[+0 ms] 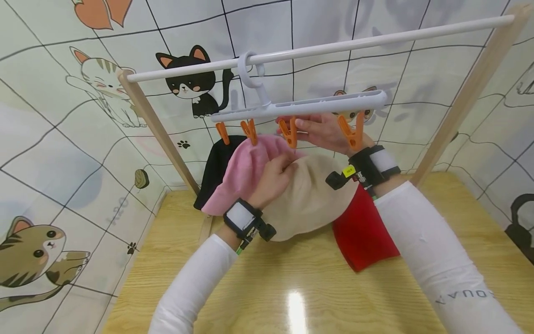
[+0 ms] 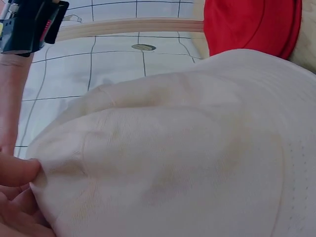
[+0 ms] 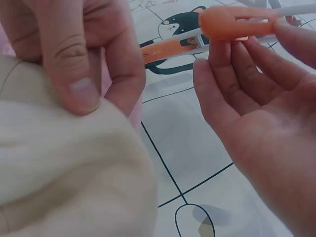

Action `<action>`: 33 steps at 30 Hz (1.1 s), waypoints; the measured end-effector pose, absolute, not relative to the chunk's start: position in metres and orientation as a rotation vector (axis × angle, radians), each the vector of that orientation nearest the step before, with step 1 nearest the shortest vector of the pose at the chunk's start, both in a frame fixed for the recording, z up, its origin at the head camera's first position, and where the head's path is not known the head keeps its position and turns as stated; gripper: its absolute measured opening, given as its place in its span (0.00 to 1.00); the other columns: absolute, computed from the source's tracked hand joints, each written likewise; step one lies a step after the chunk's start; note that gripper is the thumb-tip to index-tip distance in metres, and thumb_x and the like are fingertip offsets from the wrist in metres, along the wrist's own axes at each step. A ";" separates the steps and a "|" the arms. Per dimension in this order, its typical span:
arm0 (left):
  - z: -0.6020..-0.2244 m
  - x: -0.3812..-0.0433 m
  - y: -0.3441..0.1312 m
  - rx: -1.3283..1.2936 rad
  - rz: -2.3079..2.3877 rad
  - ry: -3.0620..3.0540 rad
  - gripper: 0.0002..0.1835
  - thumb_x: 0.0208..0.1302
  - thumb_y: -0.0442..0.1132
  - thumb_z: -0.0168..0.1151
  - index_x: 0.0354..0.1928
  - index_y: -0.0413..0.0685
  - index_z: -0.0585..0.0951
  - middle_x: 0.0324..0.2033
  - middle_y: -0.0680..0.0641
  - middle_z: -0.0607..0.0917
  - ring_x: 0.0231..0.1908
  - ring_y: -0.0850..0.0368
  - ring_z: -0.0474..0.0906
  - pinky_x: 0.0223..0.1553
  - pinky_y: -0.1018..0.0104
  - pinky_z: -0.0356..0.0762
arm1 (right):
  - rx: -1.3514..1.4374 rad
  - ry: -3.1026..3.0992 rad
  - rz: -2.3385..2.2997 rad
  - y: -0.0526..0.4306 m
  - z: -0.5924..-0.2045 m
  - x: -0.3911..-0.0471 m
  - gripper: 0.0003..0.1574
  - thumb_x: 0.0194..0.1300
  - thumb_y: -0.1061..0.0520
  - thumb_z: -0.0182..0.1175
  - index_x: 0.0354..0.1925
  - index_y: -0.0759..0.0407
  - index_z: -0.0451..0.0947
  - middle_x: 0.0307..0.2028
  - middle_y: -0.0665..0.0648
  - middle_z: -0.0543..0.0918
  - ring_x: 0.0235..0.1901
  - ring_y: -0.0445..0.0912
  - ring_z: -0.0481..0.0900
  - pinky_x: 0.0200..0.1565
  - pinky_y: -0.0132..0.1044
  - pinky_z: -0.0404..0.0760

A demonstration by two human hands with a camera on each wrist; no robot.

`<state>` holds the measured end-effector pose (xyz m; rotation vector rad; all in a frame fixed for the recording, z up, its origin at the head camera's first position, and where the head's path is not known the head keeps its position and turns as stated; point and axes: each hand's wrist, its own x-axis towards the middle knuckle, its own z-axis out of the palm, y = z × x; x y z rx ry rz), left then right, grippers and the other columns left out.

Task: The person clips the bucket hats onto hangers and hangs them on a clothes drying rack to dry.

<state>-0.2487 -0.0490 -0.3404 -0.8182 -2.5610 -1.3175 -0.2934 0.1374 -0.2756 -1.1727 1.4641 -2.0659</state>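
Observation:
My left hand (image 1: 273,181) pinches the top of a beige hat (image 1: 310,199) and holds it up below the hanger. In the right wrist view its thumb (image 3: 81,94) presses on the cloth. My right hand (image 1: 327,132) grips an orange clip (image 3: 237,22) between thumb and fingers, just above the beige hat. That clip is on a pale grey hanger (image 1: 300,107); the hat's top is apart from it. A pink hat (image 1: 238,181) and a black hat (image 1: 214,167) hang from the clips on the left. The rightmost orange clip (image 1: 352,132) holds nothing.
The hanger hooks over a white rod (image 1: 375,42) with wooden posts (image 1: 467,102) at the ends. Behind the beige hat, a red piece of fabric (image 1: 365,232) reaches down toward the wooden table (image 1: 250,297). A wall with cat drawings (image 1: 187,79) stands behind.

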 end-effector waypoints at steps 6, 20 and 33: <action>-0.327 -0.246 -0.054 -0.762 -1.315 -2.521 0.12 0.71 0.35 0.52 0.52 0.39 0.78 0.37 0.46 0.82 0.35 0.56 0.78 0.35 0.68 0.74 | -1.186 1.547 -2.064 0.137 -0.275 -0.293 0.22 0.69 0.63 0.55 0.61 0.57 0.71 0.57 0.56 0.75 0.58 0.54 0.73 0.62 0.44 0.65; -0.305 -0.240 -0.056 -0.746 -1.258 -2.484 0.07 0.71 0.34 0.52 0.43 0.38 0.77 0.25 0.46 0.76 0.29 0.55 0.74 0.29 0.67 0.70 | -1.212 1.883 -2.059 0.138 -0.270 -0.287 0.19 0.69 0.66 0.54 0.57 0.61 0.74 0.52 0.55 0.81 0.54 0.51 0.75 0.62 0.47 0.66; -0.292 -0.235 -0.058 -0.690 -1.295 -2.456 0.08 0.70 0.33 0.53 0.46 0.38 0.77 0.29 0.45 0.78 0.32 0.53 0.73 0.32 0.67 0.70 | -1.134 2.160 -2.042 0.137 -0.261 -0.282 0.18 0.66 0.68 0.56 0.55 0.66 0.75 0.45 0.52 0.85 0.47 0.49 0.78 0.60 0.47 0.68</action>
